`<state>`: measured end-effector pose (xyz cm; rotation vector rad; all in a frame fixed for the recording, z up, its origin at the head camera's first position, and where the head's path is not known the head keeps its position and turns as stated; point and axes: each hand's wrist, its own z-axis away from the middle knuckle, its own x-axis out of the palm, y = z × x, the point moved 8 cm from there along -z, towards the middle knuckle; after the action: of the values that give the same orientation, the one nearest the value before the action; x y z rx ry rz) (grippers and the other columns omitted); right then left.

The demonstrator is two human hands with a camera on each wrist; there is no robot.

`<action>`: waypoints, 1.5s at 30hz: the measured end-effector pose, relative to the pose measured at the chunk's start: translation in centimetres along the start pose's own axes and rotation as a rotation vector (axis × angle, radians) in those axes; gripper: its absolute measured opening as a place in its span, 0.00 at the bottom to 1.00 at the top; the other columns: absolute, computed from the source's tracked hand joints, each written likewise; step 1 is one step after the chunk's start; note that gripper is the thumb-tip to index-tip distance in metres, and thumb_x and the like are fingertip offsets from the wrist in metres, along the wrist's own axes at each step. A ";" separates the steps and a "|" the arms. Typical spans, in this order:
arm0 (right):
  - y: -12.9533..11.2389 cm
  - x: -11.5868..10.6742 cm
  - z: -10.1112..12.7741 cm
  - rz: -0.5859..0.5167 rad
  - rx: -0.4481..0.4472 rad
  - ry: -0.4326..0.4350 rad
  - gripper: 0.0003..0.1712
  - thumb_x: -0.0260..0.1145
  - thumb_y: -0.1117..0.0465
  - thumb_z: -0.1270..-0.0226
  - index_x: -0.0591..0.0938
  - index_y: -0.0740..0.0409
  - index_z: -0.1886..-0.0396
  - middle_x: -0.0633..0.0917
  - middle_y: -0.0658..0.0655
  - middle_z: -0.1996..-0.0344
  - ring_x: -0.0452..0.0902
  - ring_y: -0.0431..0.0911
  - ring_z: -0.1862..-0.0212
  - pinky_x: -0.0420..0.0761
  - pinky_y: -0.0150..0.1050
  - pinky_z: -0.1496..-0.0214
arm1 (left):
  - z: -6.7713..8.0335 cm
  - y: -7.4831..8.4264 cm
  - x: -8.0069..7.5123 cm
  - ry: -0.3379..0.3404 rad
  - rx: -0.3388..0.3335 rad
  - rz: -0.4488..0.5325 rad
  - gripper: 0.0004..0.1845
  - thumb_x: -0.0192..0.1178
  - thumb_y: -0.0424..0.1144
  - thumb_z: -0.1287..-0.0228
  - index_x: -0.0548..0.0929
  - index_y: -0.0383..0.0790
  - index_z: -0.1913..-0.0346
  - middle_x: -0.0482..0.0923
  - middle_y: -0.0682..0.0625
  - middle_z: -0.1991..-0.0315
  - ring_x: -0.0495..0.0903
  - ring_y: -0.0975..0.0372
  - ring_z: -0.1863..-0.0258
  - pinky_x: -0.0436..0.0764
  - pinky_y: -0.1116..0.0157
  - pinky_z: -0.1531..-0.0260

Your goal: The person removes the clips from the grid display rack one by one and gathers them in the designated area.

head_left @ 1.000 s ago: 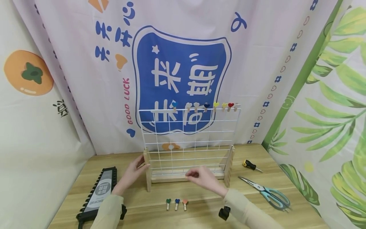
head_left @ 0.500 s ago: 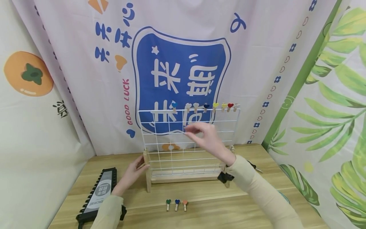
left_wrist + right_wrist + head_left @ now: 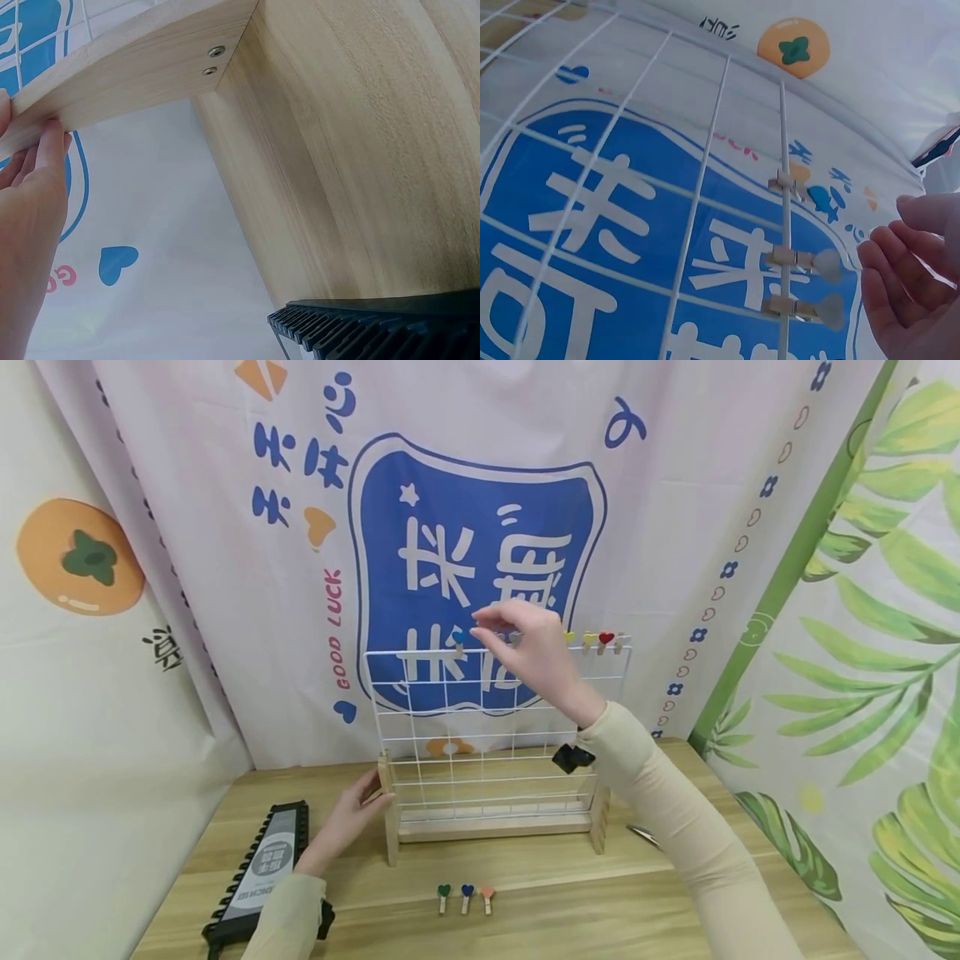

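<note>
Wooden clips with little hearts sit in a row on the top wire of the white wire rack (image 3: 495, 727), and the right hand (image 3: 525, 652) is raised to that row, fingertips close together near the blue heart clip (image 3: 458, 637). Whether a clip is pinched between them I cannot tell: the head view is too small, and in the wrist view the right hand's fingers (image 3: 900, 270) look loosely curled beside two clips (image 3: 802, 261) on the wire, not plainly touching them.

The rack stands upright on the desk (image 3: 525, 877) on its wooden frame. The left hand (image 3: 352, 818) steadies it, fingers (image 3: 45, 161) nearly straight and pressed against the edge of the left wooden post (image 3: 386, 810).

A push at the top wire could, I judge, tip the light rack backward if the left hand slackens. A clip squeezed off-centre could spring away, or knock its neighbours loose.

Three spare clips (image 3: 465, 897) lie on the desk in front, well apart from both hands.
</note>
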<state>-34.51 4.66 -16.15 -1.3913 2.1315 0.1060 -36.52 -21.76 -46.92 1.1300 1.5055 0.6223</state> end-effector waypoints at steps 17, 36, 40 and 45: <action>1.9 3.5 -2.3 0.064 0.103 -0.353 0.13 0.67 0.58 0.31 0.87 0.60 0.53 0.89 0.57 0.59 0.85 0.45 0.58 0.87 0.38 0.49 | 0.1 -0.2 -0.1 0.001 0.000 0.010 0.34 0.58 0.36 0.28 0.59 0.24 0.27 0.64 0.27 0.30 0.66 0.37 0.30 0.70 0.47 0.31; 1.7 4.2 -2.6 0.093 0.104 -0.397 0.08 0.67 0.59 0.30 0.88 0.57 0.59 0.90 0.54 0.63 0.84 0.43 0.63 0.86 0.33 0.55 | -0.1 -0.2 0.0 0.008 0.012 -0.002 0.33 0.58 0.35 0.28 0.60 0.24 0.28 0.65 0.26 0.30 0.66 0.37 0.30 0.69 0.45 0.32; 1.4 3.9 -2.6 0.071 0.091 -0.350 0.07 0.67 0.61 0.31 0.89 0.58 0.60 0.90 0.55 0.64 0.84 0.43 0.64 0.86 0.33 0.56 | -0.1 -0.1 0.0 0.009 0.018 -0.005 0.32 0.58 0.34 0.28 0.60 0.23 0.28 0.65 0.26 0.31 0.67 0.36 0.31 0.69 0.45 0.32; 1.3 3.5 -2.5 0.044 0.099 -0.283 0.07 0.68 0.62 0.33 0.89 0.60 0.62 0.91 0.56 0.64 0.84 0.44 0.65 0.87 0.34 0.57 | 0.0 0.0 0.0 0.016 0.025 -0.010 0.32 0.57 0.33 0.28 0.60 0.22 0.28 0.65 0.26 0.31 0.67 0.36 0.31 0.70 0.46 0.33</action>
<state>-37.71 1.52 -16.16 -1.1963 1.9064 0.1996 -36.48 -21.77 -46.87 1.1384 1.5352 0.6083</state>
